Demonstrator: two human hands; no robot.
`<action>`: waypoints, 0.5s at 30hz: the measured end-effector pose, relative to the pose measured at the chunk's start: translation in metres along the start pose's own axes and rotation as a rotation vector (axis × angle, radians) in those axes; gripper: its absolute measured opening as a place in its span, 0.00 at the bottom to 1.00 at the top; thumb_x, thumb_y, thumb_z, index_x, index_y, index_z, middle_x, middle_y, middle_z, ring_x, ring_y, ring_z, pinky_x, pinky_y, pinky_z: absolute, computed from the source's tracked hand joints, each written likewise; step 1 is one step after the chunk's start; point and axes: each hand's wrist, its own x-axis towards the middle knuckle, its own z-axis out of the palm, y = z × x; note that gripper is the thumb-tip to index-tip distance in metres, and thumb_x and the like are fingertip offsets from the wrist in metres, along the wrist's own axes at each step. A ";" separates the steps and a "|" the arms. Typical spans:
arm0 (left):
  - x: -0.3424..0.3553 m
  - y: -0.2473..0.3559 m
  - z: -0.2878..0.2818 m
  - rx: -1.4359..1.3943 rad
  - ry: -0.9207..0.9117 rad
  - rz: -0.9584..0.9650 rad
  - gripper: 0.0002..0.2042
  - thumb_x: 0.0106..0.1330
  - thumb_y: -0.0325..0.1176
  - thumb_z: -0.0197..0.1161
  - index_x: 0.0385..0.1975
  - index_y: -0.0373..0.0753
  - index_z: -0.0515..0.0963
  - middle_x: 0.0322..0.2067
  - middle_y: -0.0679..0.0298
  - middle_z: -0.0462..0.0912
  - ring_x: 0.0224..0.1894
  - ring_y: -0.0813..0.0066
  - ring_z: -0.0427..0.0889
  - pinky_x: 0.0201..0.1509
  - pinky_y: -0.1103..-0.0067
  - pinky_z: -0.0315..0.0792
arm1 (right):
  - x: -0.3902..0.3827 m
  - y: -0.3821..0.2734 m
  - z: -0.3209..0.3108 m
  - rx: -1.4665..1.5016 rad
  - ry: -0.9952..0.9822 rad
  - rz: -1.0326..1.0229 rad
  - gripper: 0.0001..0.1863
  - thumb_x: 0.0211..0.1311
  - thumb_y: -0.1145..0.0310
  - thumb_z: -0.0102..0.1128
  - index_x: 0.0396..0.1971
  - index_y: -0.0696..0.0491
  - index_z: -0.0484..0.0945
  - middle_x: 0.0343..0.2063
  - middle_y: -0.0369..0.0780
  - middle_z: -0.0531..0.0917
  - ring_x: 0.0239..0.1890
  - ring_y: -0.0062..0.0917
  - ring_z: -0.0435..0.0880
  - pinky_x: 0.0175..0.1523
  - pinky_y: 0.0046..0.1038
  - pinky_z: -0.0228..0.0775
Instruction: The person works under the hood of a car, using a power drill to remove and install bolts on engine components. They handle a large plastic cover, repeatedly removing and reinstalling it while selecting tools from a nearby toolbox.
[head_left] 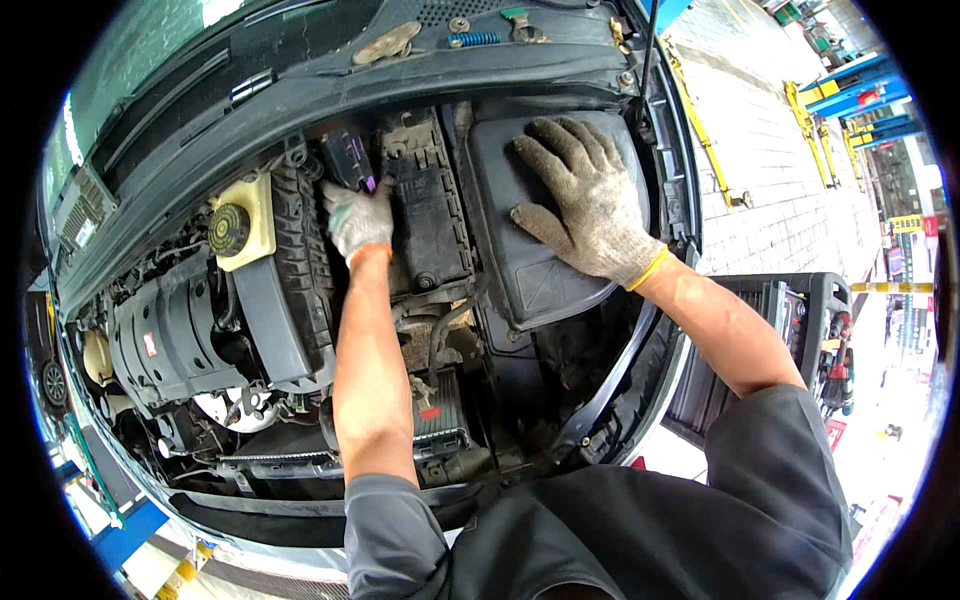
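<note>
L hand (361, 222): fingers at blk box (343, 155) w/ purple tab (370, 184), upper ctr of frame; can't tell if gripping. R hand (585, 200), upper right of ctr: released, palm down on blk cover (515, 275). Yellowish reservoir (258, 205): left of ctr.

Just left of the black central box (432, 215), the left hand (360, 215) blocks passage; to its right, the broad black cover (505, 215) bars the way. Below it a hose (436, 345) crosses; lower right, a dark opening (525, 395) leaves room.
</note>
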 end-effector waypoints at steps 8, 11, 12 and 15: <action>-0.053 0.033 -0.012 0.098 -0.435 0.376 0.21 0.73 0.27 0.46 0.63 0.28 0.69 0.63 0.36 0.72 0.63 0.53 0.78 0.64 0.61 0.76 | -0.004 -0.001 0.003 0.000 0.025 0.013 0.35 0.61 0.46 0.66 0.61 0.55 0.75 0.61 0.51 0.75 0.65 0.51 0.71 0.73 0.52 0.57; -0.021 0.020 0.040 0.808 -0.171 0.989 0.28 0.79 0.42 0.40 0.75 0.38 0.60 0.76 0.52 0.59 0.79 0.54 0.57 0.83 0.62 0.48 | 0.001 -0.005 0.001 0.019 0.021 -0.021 0.35 0.61 0.47 0.66 0.61 0.55 0.74 0.60 0.51 0.75 0.65 0.51 0.71 0.73 0.53 0.57; -0.021 0.021 0.043 0.611 -0.172 0.964 0.28 0.79 0.43 0.40 0.75 0.38 0.61 0.76 0.52 0.60 0.79 0.54 0.56 0.83 0.61 0.47 | 0.002 -0.003 -0.001 0.001 0.013 -0.017 0.35 0.61 0.47 0.66 0.62 0.55 0.74 0.60 0.52 0.75 0.65 0.52 0.71 0.73 0.53 0.57; -0.029 0.003 0.054 0.144 -0.162 0.887 0.27 0.79 0.46 0.41 0.71 0.37 0.66 0.74 0.50 0.64 0.77 0.51 0.58 0.82 0.60 0.48 | -0.002 -0.003 -0.002 -0.006 -0.022 -0.015 0.35 0.62 0.48 0.66 0.63 0.55 0.73 0.61 0.53 0.73 0.65 0.53 0.70 0.72 0.55 0.57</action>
